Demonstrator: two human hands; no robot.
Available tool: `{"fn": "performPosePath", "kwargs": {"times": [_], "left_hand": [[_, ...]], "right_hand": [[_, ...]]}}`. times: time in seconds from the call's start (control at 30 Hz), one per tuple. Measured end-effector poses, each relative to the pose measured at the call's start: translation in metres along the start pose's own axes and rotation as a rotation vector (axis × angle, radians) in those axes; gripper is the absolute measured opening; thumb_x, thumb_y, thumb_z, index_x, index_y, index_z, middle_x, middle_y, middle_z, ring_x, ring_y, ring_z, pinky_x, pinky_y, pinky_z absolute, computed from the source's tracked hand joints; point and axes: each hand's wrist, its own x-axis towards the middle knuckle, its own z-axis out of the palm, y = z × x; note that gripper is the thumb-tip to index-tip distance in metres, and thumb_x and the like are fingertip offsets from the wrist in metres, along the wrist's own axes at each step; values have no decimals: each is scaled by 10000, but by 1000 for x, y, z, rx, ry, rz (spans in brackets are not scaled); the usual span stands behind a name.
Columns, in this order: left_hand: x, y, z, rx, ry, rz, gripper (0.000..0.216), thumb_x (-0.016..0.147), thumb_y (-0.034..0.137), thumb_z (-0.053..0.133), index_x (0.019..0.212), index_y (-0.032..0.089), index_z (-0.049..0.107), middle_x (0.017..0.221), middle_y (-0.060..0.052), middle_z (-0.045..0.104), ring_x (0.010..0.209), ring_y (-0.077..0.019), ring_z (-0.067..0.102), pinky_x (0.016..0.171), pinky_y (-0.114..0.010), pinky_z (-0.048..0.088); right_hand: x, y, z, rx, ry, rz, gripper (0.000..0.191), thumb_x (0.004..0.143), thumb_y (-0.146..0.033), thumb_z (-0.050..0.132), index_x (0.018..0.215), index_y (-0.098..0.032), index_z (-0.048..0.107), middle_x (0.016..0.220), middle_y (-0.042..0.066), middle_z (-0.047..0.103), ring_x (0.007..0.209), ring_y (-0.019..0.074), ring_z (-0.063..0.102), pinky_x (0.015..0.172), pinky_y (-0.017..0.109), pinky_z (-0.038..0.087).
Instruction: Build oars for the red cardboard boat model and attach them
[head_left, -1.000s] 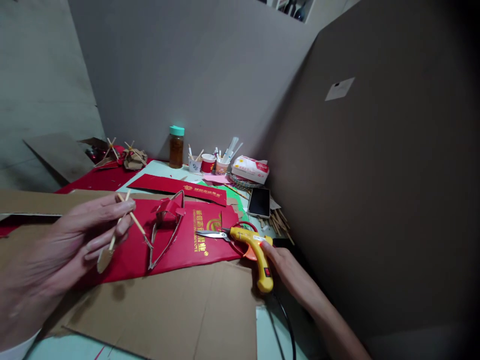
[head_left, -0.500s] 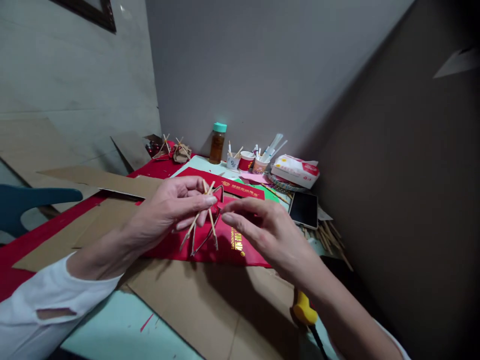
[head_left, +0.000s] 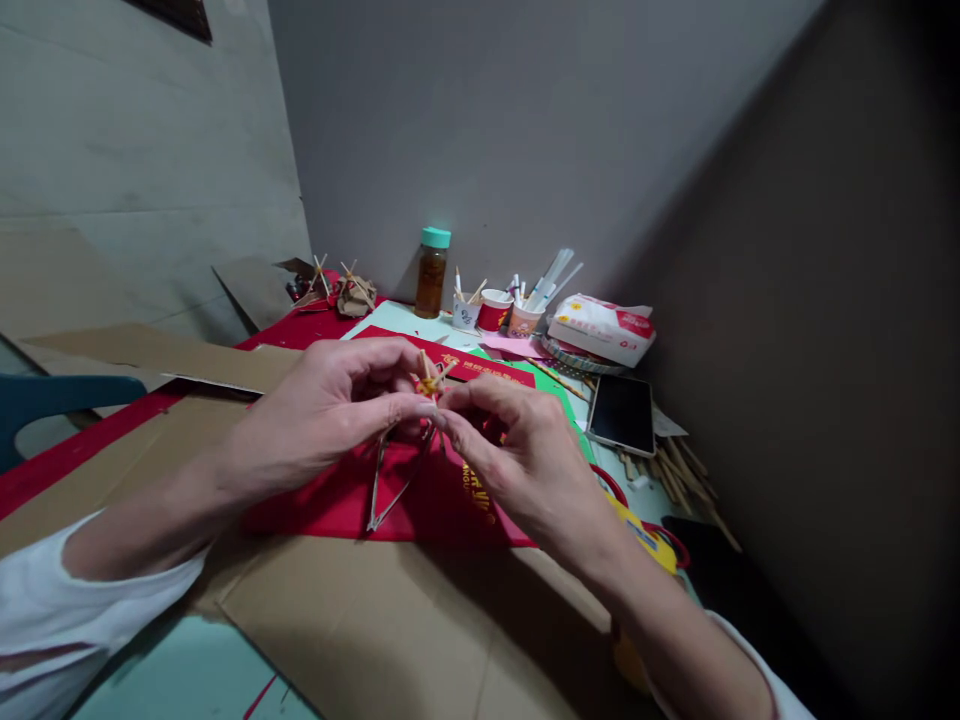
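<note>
Fingers of left hand (head_left: 330,415) and right hand (head_left: 529,445) pinch crossed sticks (head_left: 429,384), centre. Done: sticks seemingly joined; two similar sets (head_left: 321,273), ten o'clock. Outstanding: unclear; frame (head_left: 376,485), seven o'clock, perhaps unattached.

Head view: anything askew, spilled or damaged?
Two things: the left sleeve has an open slit, possibly a tear, and the yellow glue gun, partly hidden by the right forearm, appears to overlap the red scissor handles. No spill visible; the bottle stands upright.

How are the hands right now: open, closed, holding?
Left hand: closed, holding the sticks.
Right hand: fingertips at the sticks; whether it grips them cannot be told.
</note>
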Motion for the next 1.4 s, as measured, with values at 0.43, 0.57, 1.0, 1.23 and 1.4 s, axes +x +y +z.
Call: {"fn": "performPosePath", "kwargs": {"times": [0.43, 0.57, 1.0, 1.23, 1.4], "left_hand": [[0, -13, -10, 312, 69, 48, 38, 812, 269, 724, 776, 278, 732, 838, 33, 753, 749, -151, 657, 635, -204, 468], [0, -14, -13, 355, 31, 59, 89, 821, 276, 688, 758, 270, 751, 867, 17, 786, 779, -177, 669, 684, -246, 468], [-1, -13, -20, 510, -64, 66, 172, 860, 273, 591, 732, 256, 704, 679, 44, 684, 629, -157, 576, 593, -278, 398], [0, -15, -19, 513, -18, 102, 147, 822, 246, 608, 743, 247, 732, 802, 7, 715, 762, -178, 625, 696, -289, 424], [0, -15, -19, 550, 15, 135, 152, 813, 224, 618, 735, 253, 745, 740, 11, 659, 691, -167, 582, 647, -294, 387]], "right_hand": [[0, 16, 14, -50, 85, -20, 95, 937, -166, 685, 872, -150, 753, 779, -2, 740, 675, 119, 618, 632, 227, 427], [1, 16, 15, -72, 72, -32, 105, 947, -165, 675, 875, -156, 751, 785, 10, 733, 685, 130, 618, 634, 240, 429], [-1, 16, 21, -133, 30, -47, 109, 974, -184, 656, 921, -152, 746, 805, 23, 710, 695, 138, 597, 614, 252, 410], [-1, 17, 23, -151, 10, -55, 108, 977, -187, 655, 924, -160, 745, 834, 30, 732, 722, 149, 619, 626, 252, 421], [-1, 19, 25, -175, 34, -70, 107, 970, -195, 662, 905, -170, 743, 824, 29, 742, 721, 155, 639, 645, 257, 449]]}}
